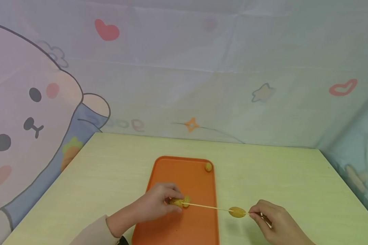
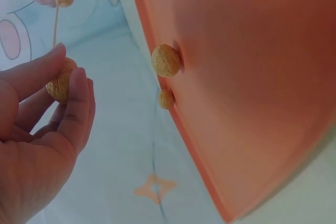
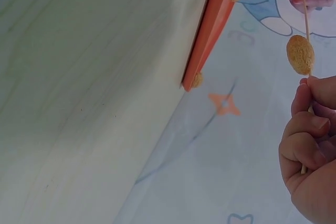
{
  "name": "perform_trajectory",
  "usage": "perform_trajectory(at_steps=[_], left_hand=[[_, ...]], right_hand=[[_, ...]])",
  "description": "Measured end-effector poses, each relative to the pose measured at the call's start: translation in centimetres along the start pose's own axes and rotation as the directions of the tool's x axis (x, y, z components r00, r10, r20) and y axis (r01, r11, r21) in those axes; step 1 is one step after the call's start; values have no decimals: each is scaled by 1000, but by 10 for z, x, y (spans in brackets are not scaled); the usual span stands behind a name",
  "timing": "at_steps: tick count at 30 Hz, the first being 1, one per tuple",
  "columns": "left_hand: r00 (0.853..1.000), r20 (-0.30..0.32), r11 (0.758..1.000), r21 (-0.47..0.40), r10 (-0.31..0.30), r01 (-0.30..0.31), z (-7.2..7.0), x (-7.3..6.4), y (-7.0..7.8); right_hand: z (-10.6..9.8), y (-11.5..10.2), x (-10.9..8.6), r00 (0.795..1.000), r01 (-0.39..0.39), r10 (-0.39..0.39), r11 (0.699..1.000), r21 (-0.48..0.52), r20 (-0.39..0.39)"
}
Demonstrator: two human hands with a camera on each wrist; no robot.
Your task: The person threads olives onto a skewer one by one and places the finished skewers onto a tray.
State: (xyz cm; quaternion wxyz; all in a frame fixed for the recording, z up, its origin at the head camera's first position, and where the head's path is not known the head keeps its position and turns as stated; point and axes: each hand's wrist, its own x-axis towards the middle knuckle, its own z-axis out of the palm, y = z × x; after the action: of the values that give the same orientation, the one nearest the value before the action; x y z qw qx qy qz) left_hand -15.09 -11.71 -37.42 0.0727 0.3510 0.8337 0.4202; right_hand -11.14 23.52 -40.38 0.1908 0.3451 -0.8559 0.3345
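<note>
My right hand grips a thin wooden skewer near one end, its fingers curled round the stick. Close to those fingertips, a wrinkled golden-brown oval ball is threaded on the skewer. Over the orange tray, my left hand pinches a second such ball between thumb and fingers. The skewer's far end meets this ball; whether it has pierced it I cannot tell. A third ball lies on the tray just beyond the left fingertips.
Another golden-brown ball sits in the tray's far right corner. The tray lies lengthwise on a pale wood-look table. Behind the table hangs a cloth backdrop printed with a cartoon animal, hearts and stars.
</note>
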Motion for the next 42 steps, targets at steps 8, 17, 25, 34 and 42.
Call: perform_trajectory(at_steps=[8, 17, 25, 34, 42], left_hand=[[1000, 1, 1000, -6, 10, -10, 3, 2, 2], [1000, 4, 1000, -12, 26, -26, 5, 3, 1], [999, 0, 999, -22, 39, -39, 7, 3, -1], [1000, 24, 999, -49, 7, -6, 8, 4, 2], [999, 37, 998, -63, -6, 8, 9, 5, 3]], right_hand=[[1, -1, 2, 1000, 10, -10, 1000, 11, -2], [4, -4, 7, 999, 32, -32, 999, 13, 13], [7, -6, 11, 998, 59, -59, 998, -7, 1], [10, -6, 14, 998, 70, -70, 998, -6, 3], [14, -7, 17, 997, 77, -77, 997, 1, 6]])
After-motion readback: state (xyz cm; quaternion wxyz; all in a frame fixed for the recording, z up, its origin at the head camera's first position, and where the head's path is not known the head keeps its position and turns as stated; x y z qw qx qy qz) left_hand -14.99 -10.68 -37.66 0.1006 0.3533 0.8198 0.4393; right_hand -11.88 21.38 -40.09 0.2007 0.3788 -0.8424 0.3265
